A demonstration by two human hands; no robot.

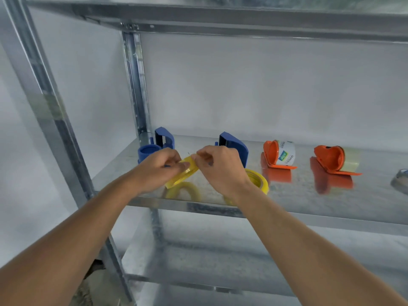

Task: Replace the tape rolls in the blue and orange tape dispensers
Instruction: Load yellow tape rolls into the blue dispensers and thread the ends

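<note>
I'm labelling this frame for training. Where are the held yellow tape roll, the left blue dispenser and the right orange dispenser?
held yellow tape roll (pixel 185 173), head view, outer band.
left blue dispenser (pixel 164 138), head view, upright housing.
right orange dispenser (pixel 329 159), head view, round side.

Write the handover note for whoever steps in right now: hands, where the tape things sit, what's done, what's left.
Left hand grips a yellow tape roll above the shelf; right hand pinches at its top edge, apparently at the tape end.
A second yellow roll lies on the shelf behind the right wrist.
Two blue dispensers stand at the back; no roll shows in them.
Two orange dispensers to the right each carry a roll.
Left: load both blue dispensers.
</note>
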